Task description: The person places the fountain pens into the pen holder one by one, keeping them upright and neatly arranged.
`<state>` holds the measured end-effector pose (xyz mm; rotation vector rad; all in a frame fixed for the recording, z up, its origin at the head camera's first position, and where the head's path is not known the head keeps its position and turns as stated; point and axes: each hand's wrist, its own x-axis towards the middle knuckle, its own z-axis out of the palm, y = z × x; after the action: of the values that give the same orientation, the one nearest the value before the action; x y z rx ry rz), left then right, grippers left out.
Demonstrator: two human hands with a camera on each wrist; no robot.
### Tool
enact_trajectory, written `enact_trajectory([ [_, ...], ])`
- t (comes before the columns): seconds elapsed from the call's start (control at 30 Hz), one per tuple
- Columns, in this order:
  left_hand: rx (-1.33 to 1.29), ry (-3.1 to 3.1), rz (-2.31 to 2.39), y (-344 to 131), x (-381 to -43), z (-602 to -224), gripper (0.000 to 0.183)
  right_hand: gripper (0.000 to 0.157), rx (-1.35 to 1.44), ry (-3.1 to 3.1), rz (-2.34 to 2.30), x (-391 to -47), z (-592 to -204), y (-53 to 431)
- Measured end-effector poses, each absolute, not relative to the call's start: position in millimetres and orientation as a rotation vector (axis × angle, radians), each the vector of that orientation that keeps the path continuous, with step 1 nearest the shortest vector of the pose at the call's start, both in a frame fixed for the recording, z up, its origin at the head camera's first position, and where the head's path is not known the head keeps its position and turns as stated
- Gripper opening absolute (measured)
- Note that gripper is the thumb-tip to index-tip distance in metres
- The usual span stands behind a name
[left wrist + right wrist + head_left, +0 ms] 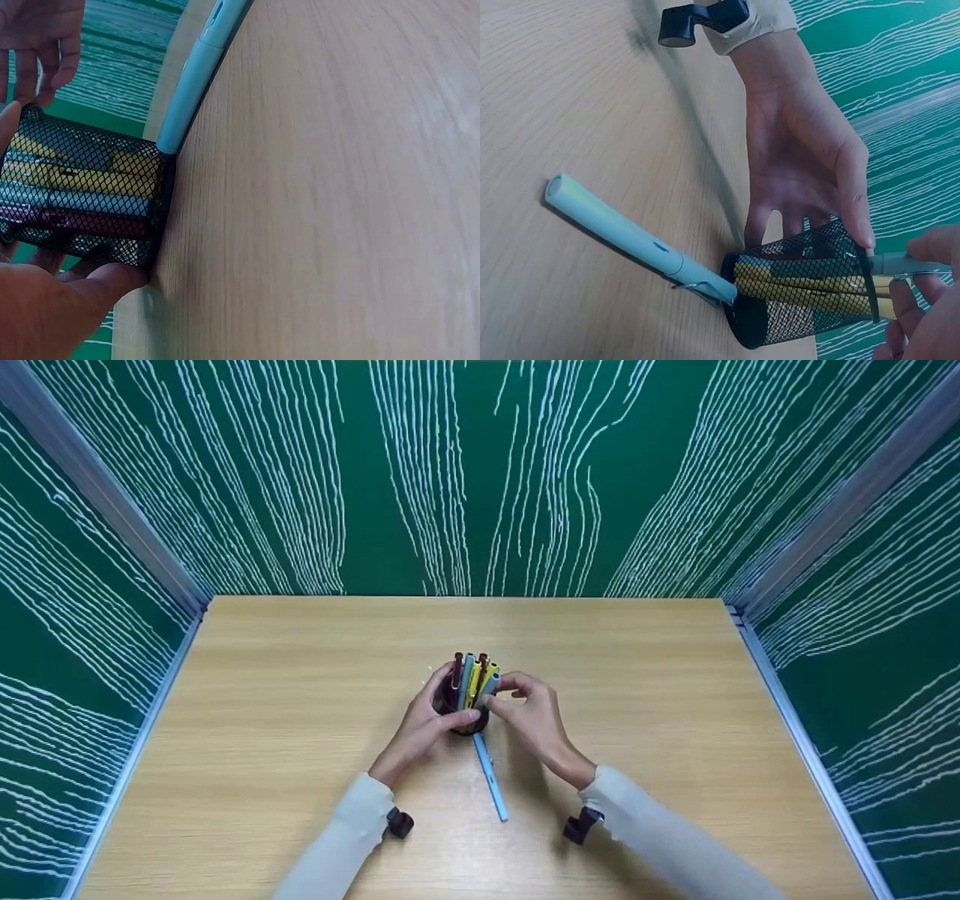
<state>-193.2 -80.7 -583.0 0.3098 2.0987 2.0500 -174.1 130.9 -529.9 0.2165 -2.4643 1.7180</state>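
A black mesh pen cup (pixel 82 187) stands upright on the table, and my left hand (pixel 420 727) holds it around the side, thumb near the rim. Inside are several pens: yellow pens (pixel 473 684), dark red pens (pixel 457 669) and light blue ones. At the cup's right side, my right hand (pixel 538 721) pinches the upper end of a light blue pen (pixel 904 264) between thumb and fingers, its lower part within the mesh. Another light blue pen (pixel 491 780) lies on the table, one end right at the cup's base.
The wooden table (pixel 300 675) is bordered at the back and sides by green panels (pixel 480 480) covered in white wavy lines. Grey metal posts (pixel 112 495) rise at the back corners. A small black camera (pixel 400 823) sits at the left wrist, another (pixel 582 825) at the right.
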Motion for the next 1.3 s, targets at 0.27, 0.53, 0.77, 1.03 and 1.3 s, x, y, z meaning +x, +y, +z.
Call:
enact_trajectory([
  [0.27, 0.318, 2.098, 2.047, -78, -195, -585, 0.096, 0.013, 0.239, -2.467, 1.689, -175, -526, 126],
  [0.53, 0.328, 2.104, 2.052, -76, -195, -583, 0.094, 0.019, 0.234, -2.450, 1.713, -177, -524, 127],
  [0.77, 0.347, 2.095, 2.062, -77, -194, -582, 0.092, 0.025, 0.202, -2.424, 1.740, -177, -522, 137],
  [1.03, 0.332, 2.080, 2.054, -79, -193, -583, 0.094, 0.022, 0.148, -2.437, 1.724, -168, -530, 150],
  [1.3, 0.272, 2.126, 2.001, -80, -190, -582, 0.095, 0.020, 0.114, -2.457, 1.721, -156, -538, 157],
])
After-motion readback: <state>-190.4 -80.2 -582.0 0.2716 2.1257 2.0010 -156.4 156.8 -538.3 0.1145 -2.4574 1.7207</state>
